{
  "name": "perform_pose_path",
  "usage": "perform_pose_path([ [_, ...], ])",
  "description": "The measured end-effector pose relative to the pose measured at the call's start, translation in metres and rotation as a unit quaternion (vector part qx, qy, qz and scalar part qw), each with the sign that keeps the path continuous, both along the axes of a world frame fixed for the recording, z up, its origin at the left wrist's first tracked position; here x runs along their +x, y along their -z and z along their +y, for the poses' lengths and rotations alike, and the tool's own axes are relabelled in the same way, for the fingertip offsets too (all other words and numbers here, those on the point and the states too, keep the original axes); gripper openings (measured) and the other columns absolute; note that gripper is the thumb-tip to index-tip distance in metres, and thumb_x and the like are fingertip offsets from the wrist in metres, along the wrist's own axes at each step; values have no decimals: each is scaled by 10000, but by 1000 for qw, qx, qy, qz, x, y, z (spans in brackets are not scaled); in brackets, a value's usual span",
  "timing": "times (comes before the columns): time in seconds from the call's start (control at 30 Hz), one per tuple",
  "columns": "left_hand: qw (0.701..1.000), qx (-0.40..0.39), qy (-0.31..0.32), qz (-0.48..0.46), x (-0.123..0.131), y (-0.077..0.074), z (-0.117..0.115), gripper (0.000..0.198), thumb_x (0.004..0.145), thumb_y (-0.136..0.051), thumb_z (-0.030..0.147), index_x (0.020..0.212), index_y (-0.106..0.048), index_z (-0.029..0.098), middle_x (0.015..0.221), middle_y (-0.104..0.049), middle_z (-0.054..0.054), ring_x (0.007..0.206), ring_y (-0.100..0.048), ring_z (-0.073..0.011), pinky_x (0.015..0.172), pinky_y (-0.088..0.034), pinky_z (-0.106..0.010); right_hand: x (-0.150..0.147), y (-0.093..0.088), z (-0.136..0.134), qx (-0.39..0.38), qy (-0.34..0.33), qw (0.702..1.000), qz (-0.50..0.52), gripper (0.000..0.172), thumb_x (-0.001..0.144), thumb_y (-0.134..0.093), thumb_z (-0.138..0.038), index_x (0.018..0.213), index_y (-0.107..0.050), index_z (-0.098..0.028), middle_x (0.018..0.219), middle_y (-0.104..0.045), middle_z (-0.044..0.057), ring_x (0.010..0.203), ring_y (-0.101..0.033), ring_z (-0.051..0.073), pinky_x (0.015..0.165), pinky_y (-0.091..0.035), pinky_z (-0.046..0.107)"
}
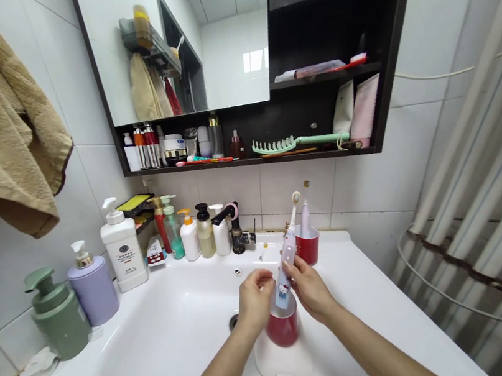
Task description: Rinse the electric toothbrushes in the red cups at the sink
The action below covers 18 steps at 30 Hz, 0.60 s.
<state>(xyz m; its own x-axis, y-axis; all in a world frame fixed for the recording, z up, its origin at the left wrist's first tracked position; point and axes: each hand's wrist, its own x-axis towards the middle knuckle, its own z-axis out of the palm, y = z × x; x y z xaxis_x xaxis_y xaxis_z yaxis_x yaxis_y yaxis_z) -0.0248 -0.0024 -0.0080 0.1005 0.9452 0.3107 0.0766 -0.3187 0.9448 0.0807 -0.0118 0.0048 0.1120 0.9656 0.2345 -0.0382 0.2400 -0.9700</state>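
Observation:
An electric toothbrush (286, 264), pale pink above and light blue below with a cartoon cat on it, tilts over a red cup (283, 329). My right hand (310, 286) grips its handle from the right, thumb and fingers closed around it. On the left side, my left hand (254, 297) has its fingers curled in and pressed together close to the handle; whether a small thing is between them is hidden. The brush head (296, 197) points up and away. Beneath the brush stands the red cup, on a white tray (282, 368) at the sink's right rim.
Behind stands a second red cup (308, 248) holding another pink toothbrush (305, 220). A black faucet (235, 231) and several pump bottles (190, 238) line the back of the white sink (172, 325). A small white and yellow piece (263, 250) lies near the faucet. A mirror cabinet (252, 164) hangs above.

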Motion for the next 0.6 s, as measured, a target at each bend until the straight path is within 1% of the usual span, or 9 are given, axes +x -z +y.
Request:
perform_pose_path([
  [0.07, 988, 69, 6, 140, -4, 10, -6, 135, 606, -430, 154, 709, -517, 159, 712, -532, -18, 683, -477, -116, 665, -359, -254, 1, 5, 13, 7, 19, 1000, -21, 268, 645, -425, -310, 879, -417, -181, 713, -498, -7, 609, -448, 99, 562, -374, 204],
  [0.13, 956, 121, 14, 266, -7, 19, -10, 163, 600, -435, 148, 732, -525, 180, 745, -530, -11, 722, -463, -125, 694, -341, -265, 0, 14, 19, 7, 34, 998, -51, 294, 622, -442, -291, 889, -426, -171, 743, -519, 7, 655, -462, 119, 585, -374, 214],
  [0.2, 918, 145, 31, 367, -8, 26, -12, 192, 586, -452, 148, 757, -529, 187, 765, -529, -11, 746, -452, -139, 709, -326, -276, -1, 25, 20, 0, 41, 995, -87, 280, 610, -443, -291, 854, -460, -155, 714, -535, 19, 639, -472, 136, 570, -377, 229],
  [0.3, 865, 159, 60, 472, -9, 31, -10, 195, 578, -461, 152, 755, -538, 175, 768, -526, -23, 759, -446, -159, 701, -318, -285, 0, 39, 20, -11, 49, 989, -142, 241, 605, -432, -304, 760, -515, -139, 658, -544, 35, 596, -482, 154, 550, -377, 253],
  [0.37, 841, 161, 76, 510, -9, 33, -9, 165, 593, -441, 150, 721, -546, 158, 756, -525, -30, 752, -447, -163, 681, -323, -275, 1, 45, 19, -8, 63, 983, -172, 215, 597, -439, -296, 710, -538, -143, 703, -543, 48, 651, -486, 166, 603, -370, 262],
  [0.4, 835, 160, 82, 519, -8, 33, -9, 157, 601, -428, 145, 704, -547, 152, 754, -524, -31, 749, -447, -160, 671, -326, -265, 2, 47, 19, -4, 70, 980, -185, 203, 591, -446, -290, 695, -545, -147, 741, -538, 52, 692, -482, 170, 637, -361, 261],
  [0.47, 833, 158, 90, 522, -7, 33, -10, 154, 607, -413, 133, 688, -544, 147, 756, -522, -26, 745, -446, -149, 653, -334, -240, 5, 49, 18, 2, 83, 975, -207, 180, 584, -455, -285, 662, -554, -156, 774, -527, 51, 739, -471, 171, 678, -343, 255],
  [0.5, 836, 159, 93, 517, -6, 32, -11, 154, 606, -413, 130, 690, -541, 148, 759, -520, -21, 745, -444, -143, 646, -336, -229, 7, 49, 17, 4, 87, 973, -215, 174, 585, -454, -288, 643, -555, -159, 758, -525, 46, 734, -470, 169, 677, -341, 253],
  [0.6, 842, 173, 111, 498, 0, 26, -16, 147, 600, -426, 134, 700, -530, 159, 766, -512, -9, 748, -436, -129, 634, -341, -209, 17, 46, 10, 3, 95, 968, -231, 180, 599, -441, -307, 561, -536, -159, 636, -513, 22, 642, -474, 156, 619, -352, 250],
])
